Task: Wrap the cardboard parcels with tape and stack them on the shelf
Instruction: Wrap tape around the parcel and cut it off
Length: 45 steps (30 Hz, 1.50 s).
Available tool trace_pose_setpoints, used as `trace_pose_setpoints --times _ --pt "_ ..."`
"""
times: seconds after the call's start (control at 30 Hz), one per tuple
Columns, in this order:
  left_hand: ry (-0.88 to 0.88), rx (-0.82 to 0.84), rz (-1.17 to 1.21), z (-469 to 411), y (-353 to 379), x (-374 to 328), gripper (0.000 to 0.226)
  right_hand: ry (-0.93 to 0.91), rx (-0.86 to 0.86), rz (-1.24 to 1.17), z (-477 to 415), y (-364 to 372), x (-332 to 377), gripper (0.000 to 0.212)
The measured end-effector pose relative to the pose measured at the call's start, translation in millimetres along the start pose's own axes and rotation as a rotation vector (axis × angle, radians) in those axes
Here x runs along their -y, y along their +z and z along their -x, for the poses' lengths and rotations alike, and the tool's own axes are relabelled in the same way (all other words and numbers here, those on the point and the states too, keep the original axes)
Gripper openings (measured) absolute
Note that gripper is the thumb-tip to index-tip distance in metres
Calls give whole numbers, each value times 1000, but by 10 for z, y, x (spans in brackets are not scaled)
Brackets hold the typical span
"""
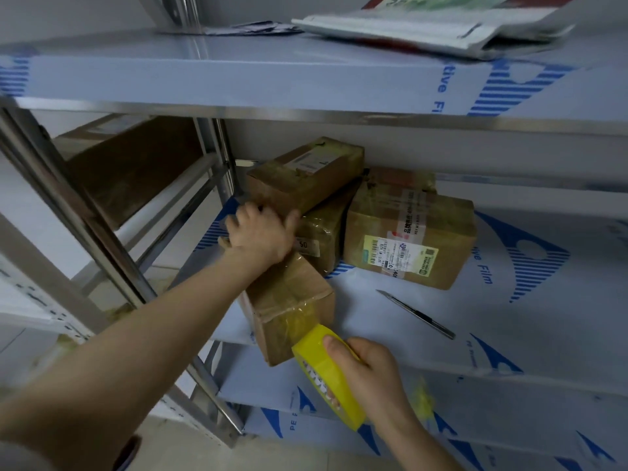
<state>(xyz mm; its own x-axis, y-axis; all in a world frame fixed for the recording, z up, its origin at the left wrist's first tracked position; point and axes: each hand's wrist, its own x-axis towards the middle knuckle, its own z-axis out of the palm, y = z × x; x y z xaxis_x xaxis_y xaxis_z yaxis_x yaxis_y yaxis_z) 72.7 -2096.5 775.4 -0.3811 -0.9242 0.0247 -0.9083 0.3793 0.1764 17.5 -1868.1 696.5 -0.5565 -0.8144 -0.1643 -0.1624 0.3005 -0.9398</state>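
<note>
A long cardboard parcel [289, 300] lies on the middle shelf [509, 321], its near end jutting over the front edge. My left hand [261, 232] grips its far end, fingers curled over it. My right hand [370, 372] holds a yellow roll of tape [326, 372] at the parcel's near end, and a strip of clear tape runs from the roll onto the box. Behind stand wrapped parcels: a large labelled one [407, 239], a narrow one [319, 239] and one resting tilted on top [306, 175].
A utility knife [416, 314] lies on the shelf to the right of the parcel. The upper shelf [238, 79] carries stacked papers [441, 25]. A big cardboard box [136, 171] stands behind the steel posts at left. A lower shelf [475, 419] sits beneath.
</note>
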Motion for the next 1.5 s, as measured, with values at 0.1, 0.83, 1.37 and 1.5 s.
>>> trace_pose_setpoints --times 0.1,0.83,1.37,1.5 --pt "215 150 -20 494 134 -212 97 -2 0 -21 -35 21 -7 51" --pt "26 -81 -117 -324 102 358 39 7 -6 31 -21 8 -60 45" --pt "189 129 -201 766 -32 31 112 105 0 -70 -6 26 61 46" --pt "260 295 -188 1067 23 3 102 141 15 -84 -9 11 107 44"
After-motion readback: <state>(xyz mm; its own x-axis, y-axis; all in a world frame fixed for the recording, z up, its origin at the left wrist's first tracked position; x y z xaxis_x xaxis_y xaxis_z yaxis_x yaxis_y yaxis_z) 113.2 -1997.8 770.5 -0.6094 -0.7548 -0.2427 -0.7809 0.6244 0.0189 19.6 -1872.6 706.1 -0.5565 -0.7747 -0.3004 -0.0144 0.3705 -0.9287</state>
